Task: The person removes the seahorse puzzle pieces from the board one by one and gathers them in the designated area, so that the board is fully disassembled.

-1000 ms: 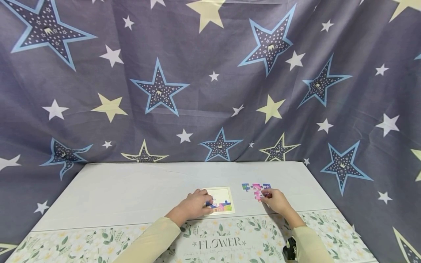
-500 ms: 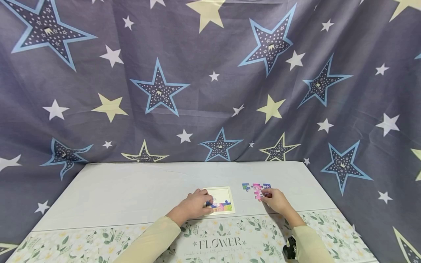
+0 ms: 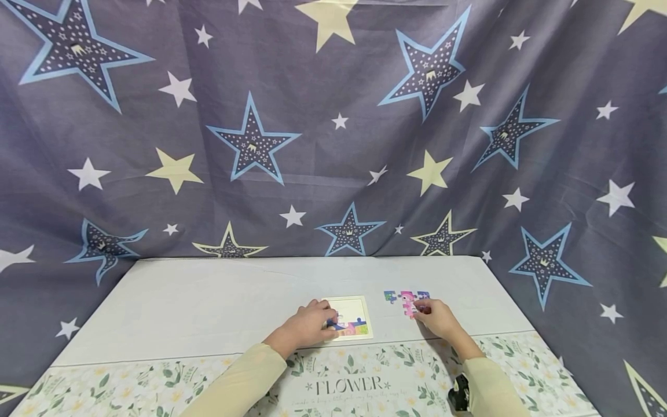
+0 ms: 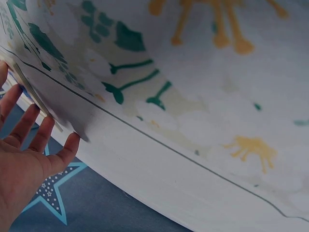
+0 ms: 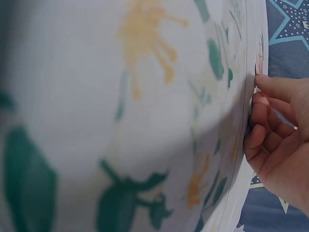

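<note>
In the head view my left hand [image 3: 304, 325] rests on the left side of a cream puzzle tray [image 3: 369, 318], covering part of it. The left wrist view shows its fingers spread along the edge of the tray [image 4: 36, 96]. Colourful pieces [image 3: 359, 329] fill the tray's lower part, and its upper part shows a pale bare base. To the right, my right hand [image 3: 438, 317] pinches at a pink puzzle piece [image 3: 407, 307] on the table, thumb and fingertips right at it. Its other fingers are curled in the right wrist view, and they hide some of the pieces.
A blue-green puzzle piece [image 3: 389, 296] and a purple one [image 3: 423, 294] lie beside the pink one. The table has a white cloth [image 3: 234, 307] with a floral front band [image 3: 349, 365]. Behind hangs a star-patterned curtain [image 3: 292, 69]. A black device [image 3: 458, 395] is at the right wrist.
</note>
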Action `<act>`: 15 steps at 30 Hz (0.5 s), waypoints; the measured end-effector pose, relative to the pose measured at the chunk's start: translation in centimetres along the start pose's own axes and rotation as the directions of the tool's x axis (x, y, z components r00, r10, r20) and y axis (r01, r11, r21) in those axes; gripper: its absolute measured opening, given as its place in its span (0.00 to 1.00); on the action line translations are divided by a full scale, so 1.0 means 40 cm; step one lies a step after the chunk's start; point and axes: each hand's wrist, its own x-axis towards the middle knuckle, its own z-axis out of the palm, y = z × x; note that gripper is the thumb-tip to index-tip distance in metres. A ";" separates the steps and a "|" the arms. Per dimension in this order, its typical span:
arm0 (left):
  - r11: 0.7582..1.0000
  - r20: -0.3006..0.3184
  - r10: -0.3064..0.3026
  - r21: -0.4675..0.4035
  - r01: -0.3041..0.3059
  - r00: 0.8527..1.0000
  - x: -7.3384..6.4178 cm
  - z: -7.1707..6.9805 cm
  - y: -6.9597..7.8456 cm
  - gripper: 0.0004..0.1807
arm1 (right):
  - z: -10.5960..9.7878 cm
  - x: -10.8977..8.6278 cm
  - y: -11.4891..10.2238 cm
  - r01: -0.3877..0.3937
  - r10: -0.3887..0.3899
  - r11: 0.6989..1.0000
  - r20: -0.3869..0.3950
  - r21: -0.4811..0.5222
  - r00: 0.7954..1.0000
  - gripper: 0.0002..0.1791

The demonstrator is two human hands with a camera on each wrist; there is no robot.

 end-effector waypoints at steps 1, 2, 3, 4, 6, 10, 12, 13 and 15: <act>1.000 0.000 -0.001 -0.001 0.001 1.000 0.000 0.000 0.000 0.15 | 0.000 0.000 0.000 0.003 -0.003 1.000 0.001 0.001 1.000 0.18; 1.000 0.001 -0.001 -0.001 0.001 1.000 0.000 0.000 0.000 0.15 | -0.001 0.000 0.000 0.006 -0.006 1.000 0.003 0.001 1.000 0.18; 1.000 0.001 -0.001 -0.002 0.001 1.000 0.000 0.000 0.000 0.15 | -0.001 0.000 0.001 0.012 -0.012 1.000 0.004 -0.001 1.000 0.18; 1.000 0.000 -0.002 -0.004 0.002 1.000 0.000 0.000 0.001 0.15 | -0.001 0.000 0.000 0.015 -0.015 1.000 0.004 -0.002 1.000 0.18; 1.000 0.000 -0.001 -0.007 0.001 1.000 0.000 -0.001 0.001 0.15 | -0.002 -0.001 0.000 0.019 -0.019 1.000 0.001 -0.004 1.000 0.18; 1.000 -0.001 -0.001 -0.012 0.001 1.000 0.000 -0.001 0.002 0.15 | -0.001 -0.001 0.002 0.006 -0.006 1.000 0.002 -0.002 1.000 0.18; 1.000 0.001 -0.004 -0.013 0.004 1.000 0.000 0.000 0.001 0.16 | -0.001 -0.001 0.001 -0.001 0.001 1.000 0.004 0.007 1.000 0.19; 1.000 0.002 -0.006 -0.012 0.006 1.000 0.000 0.000 0.001 0.16 | 0.000 0.000 0.001 -0.006 0.006 1.000 0.005 0.012 1.000 0.19; 1.000 0.003 -0.009 -0.012 0.009 1.000 0.000 0.002 0.000 0.16 | 0.001 0.001 0.001 -0.015 0.015 1.000 0.007 0.025 1.000 0.19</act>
